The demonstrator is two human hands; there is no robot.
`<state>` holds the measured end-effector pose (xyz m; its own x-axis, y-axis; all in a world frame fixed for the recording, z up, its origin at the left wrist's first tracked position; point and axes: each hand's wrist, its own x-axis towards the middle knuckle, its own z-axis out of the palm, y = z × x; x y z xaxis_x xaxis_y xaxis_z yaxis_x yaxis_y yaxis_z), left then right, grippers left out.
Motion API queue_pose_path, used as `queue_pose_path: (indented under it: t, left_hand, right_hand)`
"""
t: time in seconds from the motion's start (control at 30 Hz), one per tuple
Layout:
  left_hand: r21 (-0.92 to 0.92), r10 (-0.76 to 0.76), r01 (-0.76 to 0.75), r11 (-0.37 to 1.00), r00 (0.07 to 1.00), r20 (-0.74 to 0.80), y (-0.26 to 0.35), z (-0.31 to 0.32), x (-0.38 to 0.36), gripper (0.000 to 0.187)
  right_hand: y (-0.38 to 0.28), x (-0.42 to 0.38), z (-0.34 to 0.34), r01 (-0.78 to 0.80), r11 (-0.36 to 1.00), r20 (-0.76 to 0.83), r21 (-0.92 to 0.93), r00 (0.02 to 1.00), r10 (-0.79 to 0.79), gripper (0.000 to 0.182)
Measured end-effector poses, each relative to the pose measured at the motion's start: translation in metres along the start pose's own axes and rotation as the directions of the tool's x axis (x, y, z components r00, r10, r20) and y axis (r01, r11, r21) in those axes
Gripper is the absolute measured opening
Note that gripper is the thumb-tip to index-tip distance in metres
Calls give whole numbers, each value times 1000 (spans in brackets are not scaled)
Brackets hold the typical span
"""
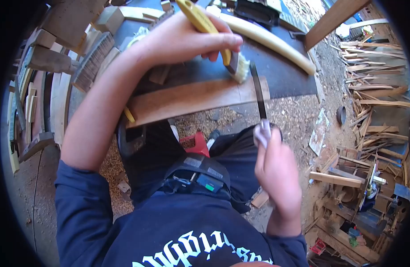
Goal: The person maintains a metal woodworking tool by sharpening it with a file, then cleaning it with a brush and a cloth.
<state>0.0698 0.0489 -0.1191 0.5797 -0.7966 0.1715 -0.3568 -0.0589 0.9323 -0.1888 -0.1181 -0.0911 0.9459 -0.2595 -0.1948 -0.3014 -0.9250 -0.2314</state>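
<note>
My left hand is wrapped round the yellow handle of a paintbrush. The brush's pale bristles hang over the right part of a flat brown wooden board, which lies along the near edge of a dark table. In my right hand, slightly blurred, is a long dark strip-like tool with a pale wrapped grip. Its tip points up and away, beside the brush bristles, and its shaft crosses the board's right end.
A curved pale wooden piece lies on the table's far side. Wooden blocks stack at the left. Wood offcuts cover the ground at the right. A red plastic object sits between my legs, among shavings.
</note>
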Motion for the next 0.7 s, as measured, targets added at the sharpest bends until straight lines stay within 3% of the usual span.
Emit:
queue_pose_path:
  t: [0.17,0.3,0.37,0.47,0.63,0.7]
  left_hand:
    - [61,-18,19,998,1000,-14,3,3,-1,32]
    - [-6,-14,14,1000,1000,3,5,4,-2,31]
    - [-71,-13,15,997,999,32,1,3,0,31]
    - [-3,-24,24,1000,1000,20,4,3,1,31]
    - [-10,0,-1,1000,1000,-29,5,3,-3,33]
    - [-71,-30,32,997,999,28,7,1,0,33]
  right_hand:
    - [1,39,8,15,999,-57,38,998,-13,16]
    - [8,-4,16,0,997,-43,81,999,4,17]
    - [7,7,19,21,995,-54,93,998,-16,18]
    - [6,46,14,52,993,-71,103,996,-45,16]
    - [12,-1,14,-51,997,-5,60,999,52,21]
    - [12,-5,13,-64,997,8,52,998,64,22]
